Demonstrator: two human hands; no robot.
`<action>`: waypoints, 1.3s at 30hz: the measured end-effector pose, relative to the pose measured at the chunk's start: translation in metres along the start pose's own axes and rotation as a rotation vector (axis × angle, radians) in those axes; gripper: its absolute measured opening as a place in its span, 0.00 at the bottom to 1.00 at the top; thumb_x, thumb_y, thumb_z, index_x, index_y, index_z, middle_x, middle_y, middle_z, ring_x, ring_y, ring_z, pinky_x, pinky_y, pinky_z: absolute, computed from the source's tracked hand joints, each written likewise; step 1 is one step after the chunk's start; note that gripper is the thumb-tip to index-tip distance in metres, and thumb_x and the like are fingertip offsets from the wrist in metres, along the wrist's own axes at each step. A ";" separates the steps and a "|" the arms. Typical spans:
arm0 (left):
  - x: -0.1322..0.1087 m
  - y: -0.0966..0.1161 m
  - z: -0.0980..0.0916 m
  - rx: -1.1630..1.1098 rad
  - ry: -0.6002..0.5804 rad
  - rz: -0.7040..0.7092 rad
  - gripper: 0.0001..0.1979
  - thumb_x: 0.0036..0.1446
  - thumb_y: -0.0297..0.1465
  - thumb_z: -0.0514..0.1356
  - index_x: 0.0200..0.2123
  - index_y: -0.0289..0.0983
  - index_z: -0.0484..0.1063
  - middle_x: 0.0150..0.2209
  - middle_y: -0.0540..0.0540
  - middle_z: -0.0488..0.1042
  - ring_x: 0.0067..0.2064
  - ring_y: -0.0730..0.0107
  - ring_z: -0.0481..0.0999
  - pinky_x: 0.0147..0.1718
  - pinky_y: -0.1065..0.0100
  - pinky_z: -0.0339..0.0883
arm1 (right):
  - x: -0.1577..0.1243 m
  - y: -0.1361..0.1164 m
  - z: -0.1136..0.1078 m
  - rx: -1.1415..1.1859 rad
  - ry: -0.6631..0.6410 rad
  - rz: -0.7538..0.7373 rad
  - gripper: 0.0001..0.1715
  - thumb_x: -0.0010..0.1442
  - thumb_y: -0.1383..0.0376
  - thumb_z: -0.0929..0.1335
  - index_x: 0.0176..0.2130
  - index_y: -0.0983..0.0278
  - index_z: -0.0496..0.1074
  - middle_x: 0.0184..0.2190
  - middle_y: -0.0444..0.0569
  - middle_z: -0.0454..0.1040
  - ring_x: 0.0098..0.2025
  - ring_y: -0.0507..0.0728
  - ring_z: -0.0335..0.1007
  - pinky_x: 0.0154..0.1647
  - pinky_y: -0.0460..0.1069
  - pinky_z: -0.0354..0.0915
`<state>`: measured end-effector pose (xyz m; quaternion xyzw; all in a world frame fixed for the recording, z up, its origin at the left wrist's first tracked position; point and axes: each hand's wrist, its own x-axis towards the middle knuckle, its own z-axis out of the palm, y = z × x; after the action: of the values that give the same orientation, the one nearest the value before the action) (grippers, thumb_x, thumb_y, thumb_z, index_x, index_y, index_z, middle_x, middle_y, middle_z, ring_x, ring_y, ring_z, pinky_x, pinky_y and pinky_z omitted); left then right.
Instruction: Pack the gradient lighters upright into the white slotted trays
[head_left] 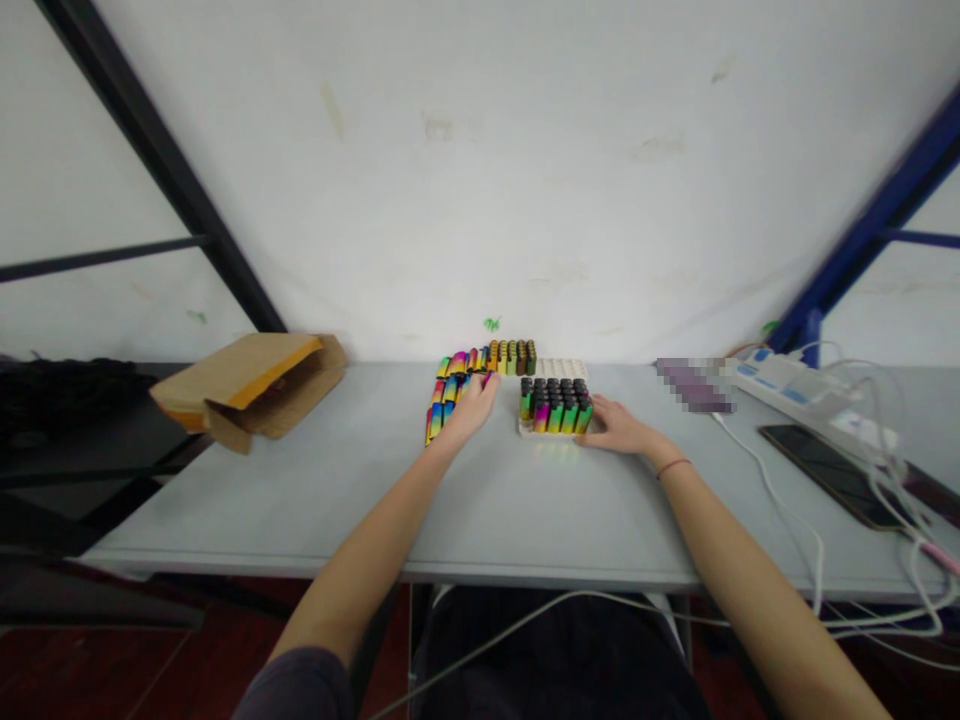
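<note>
Tabletop point(525, 510); both arms point(381, 540) stretched forward over it. Right hand point(619, 428) splayed wide against right side of white tray point(551, 435) bearing upright black-topped lighters point(556, 412). Left hand point(470, 406) curled at multicoloured pieces point(448, 411) left of tray; cannot tell whether gripping.

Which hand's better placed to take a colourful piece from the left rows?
Probably the left hand: it's right beside the colourful pieces. The right hand is farther off, at the right end of the front white tray.
</note>
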<state>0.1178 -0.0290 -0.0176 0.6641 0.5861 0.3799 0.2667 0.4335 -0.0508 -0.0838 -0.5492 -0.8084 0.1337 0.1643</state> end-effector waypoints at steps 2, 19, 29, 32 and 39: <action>0.001 0.000 0.002 -0.186 -0.023 -0.030 0.14 0.72 0.44 0.53 0.45 0.43 0.73 0.33 0.47 0.77 0.35 0.65 0.77 0.39 0.64 0.72 | 0.000 0.000 0.000 0.002 -0.005 0.004 0.51 0.56 0.40 0.73 0.71 0.57 0.65 0.73 0.57 0.63 0.73 0.76 0.58 0.72 0.71 0.54; -0.013 0.029 -0.005 -1.040 -0.100 -0.385 0.28 0.65 0.54 0.51 0.21 0.41 0.56 0.14 0.59 0.47 0.14 0.80 0.44 0.14 0.75 0.39 | 0.001 0.004 0.002 0.022 0.015 -0.004 0.51 0.55 0.40 0.74 0.70 0.58 0.67 0.72 0.58 0.64 0.72 0.76 0.58 0.72 0.72 0.54; -0.014 0.027 -0.003 -1.070 -0.004 -0.377 0.23 0.68 0.46 0.46 0.22 0.41 0.54 0.14 0.59 0.45 0.14 0.80 0.42 0.14 0.76 0.37 | 0.001 0.003 0.003 0.002 0.009 -0.003 0.51 0.56 0.39 0.73 0.70 0.60 0.67 0.72 0.60 0.63 0.73 0.76 0.56 0.72 0.72 0.53; -0.014 0.025 -0.001 -1.073 0.011 -0.359 0.26 0.67 0.51 0.48 0.22 0.41 0.54 0.15 0.59 0.46 0.14 0.80 0.42 0.14 0.76 0.39 | 0.001 0.004 0.003 0.004 0.011 -0.008 0.51 0.56 0.40 0.73 0.70 0.60 0.67 0.72 0.60 0.63 0.73 0.76 0.57 0.72 0.73 0.53; -0.013 0.022 -0.001 -1.079 -0.044 -0.372 0.27 0.67 0.53 0.48 0.22 0.41 0.54 0.15 0.59 0.44 0.14 0.80 0.42 0.14 0.76 0.39 | 0.000 0.004 0.002 0.007 -0.003 0.000 0.52 0.56 0.39 0.72 0.71 0.59 0.65 0.73 0.60 0.62 0.74 0.76 0.56 0.72 0.73 0.52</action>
<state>0.1295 -0.0459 -0.0016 0.3273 0.4107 0.5581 0.6425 0.4359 -0.0494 -0.0870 -0.5484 -0.8083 0.1372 0.1649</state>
